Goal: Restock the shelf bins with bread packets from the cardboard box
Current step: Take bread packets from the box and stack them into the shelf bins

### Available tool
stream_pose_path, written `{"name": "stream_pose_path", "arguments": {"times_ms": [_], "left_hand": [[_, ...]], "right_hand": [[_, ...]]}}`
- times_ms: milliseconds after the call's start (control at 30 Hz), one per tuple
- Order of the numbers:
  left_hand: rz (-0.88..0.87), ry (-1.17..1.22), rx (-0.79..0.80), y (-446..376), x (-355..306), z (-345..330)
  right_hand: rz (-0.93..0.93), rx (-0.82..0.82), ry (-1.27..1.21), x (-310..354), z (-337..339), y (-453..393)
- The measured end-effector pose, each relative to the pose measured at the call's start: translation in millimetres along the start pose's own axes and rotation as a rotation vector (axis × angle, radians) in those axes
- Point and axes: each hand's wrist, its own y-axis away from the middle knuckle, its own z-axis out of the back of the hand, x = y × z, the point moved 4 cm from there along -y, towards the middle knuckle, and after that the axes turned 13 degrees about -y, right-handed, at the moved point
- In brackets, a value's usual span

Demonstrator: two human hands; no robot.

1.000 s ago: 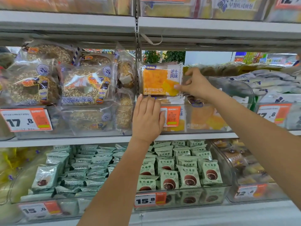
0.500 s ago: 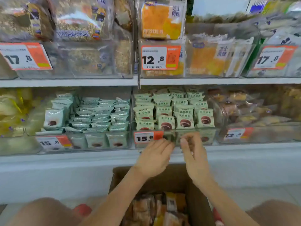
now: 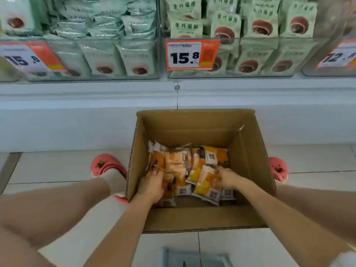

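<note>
The shelf [image 3: 177, 93] runs across the top, white and smooth-fronted, carrying clear plastic bins [image 3: 250, 72]. The bins hold pale green packets [image 3: 225, 26] printed with a round brown bun; those on the right stand upright in rows, those on the left lie heaped. Orange-and-white price tags [image 3: 192, 54] are fixed to the bin fronts, the middle one reading 15.8.

Below, the floor [image 3: 57, 166] is pale tile. On it, just in front of the shelf base, sits an open box [image 3: 248, 160] of plain brown cardboard, flaps folded outward. Its bottom is covered with a loose pile of bread packets [image 3: 213, 156], glossy clear wrap over orange and yellow bread with white label panels.

Both arms reach down into the box from the near side. The left hand [image 3: 152, 183] lies on the left of the pile, fingers curled around a packet; motion blur hides the exact grip. The right hand [image 3: 227, 178] is at the right, fingers bent and pinching the edge of a yellow packet [image 3: 204, 187].

Pink clogs [image 3: 106, 164] stand either side of the box.
</note>
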Motion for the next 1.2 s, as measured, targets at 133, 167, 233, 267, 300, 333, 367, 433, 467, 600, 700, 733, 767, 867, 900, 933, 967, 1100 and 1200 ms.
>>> {"name": "stream_pose_path", "arguments": {"times_ms": [133, 167, 233, 267, 300, 333, 367, 433, 467, 600, 700, 733, 767, 867, 900, 933, 967, 1100, 1200], "left_hand": [[0.023, 0.061, 0.040, -16, 10, -7], [0.026, 0.072, 0.058, -21, 10, -7], [0.023, 0.077, 0.096, -27, 9, -8], [0.016, 0.076, 0.114, -29, 9, -11], [0.009, 0.084, 0.134, -30, 8, -14], [0.004, 0.095, 0.158, -29, 7, -18], [0.001, 0.101, 0.177, -29, 6, -22], [0.002, 0.090, 0.189, -27, 6, -28], [0.008, 0.088, 0.182, -27, 5, -29], [0.025, 0.114, 0.159, -27, 4, -28], [0.032, 0.142, 0.113, -24, 2, -26], [0.027, 0.152, 0.082, -23, 1, -24], [0.016, 0.168, 0.046, -21, -1, -22], [-0.038, 0.256, -0.044, -13, -13, -13], [-0.055, 0.318, -0.031, -11, -17, -11], [-0.068, 0.406, 0.006, -10, -22, -9], [-0.067, 0.506, 0.055, -8, -26, -6], [-0.066, 0.892, 0.217, -6, -36, 19], [-0.065, 1.080, 0.296, -4, -39, 36]], "right_hand": [[-0.074, -0.090, 0.095, -18, -12, -39], [-0.089, -0.110, 0.089, -23, -15, -48], [-0.116, -0.111, 0.078, -31, -21, -62], [-0.129, -0.110, 0.080, -34, -23, -66], [-0.132, -0.122, 0.088, -37, -24, -69], [-0.135, -0.145, 0.102, -39, -25, -70], [-0.132, -0.172, 0.108, -41, -26, -72], [-0.121, -0.212, 0.090, -45, -27, -73], [-0.115, -0.212, 0.082, -46, -27, -73], [-0.086, -0.149, 0.115, -46, -21, -71], [0.009, -0.090, -0.056, -42, -21, -66], [0.049, -0.061, -0.155, -40, -23, -62], [0.081, -0.048, -0.238, -39, -25, -57], [0.157, -0.084, -0.380, -31, -22, -39], [0.181, -0.091, -0.406, -24, -17, -31], [0.207, -0.089, -0.433, -16, -10, -25], [0.240, -0.083, -0.452, -4, -2, -17], [0.393, -0.126, -0.473, 48, 33, 18], [0.427, -0.169, -0.669, 69, 45, 41]]}}
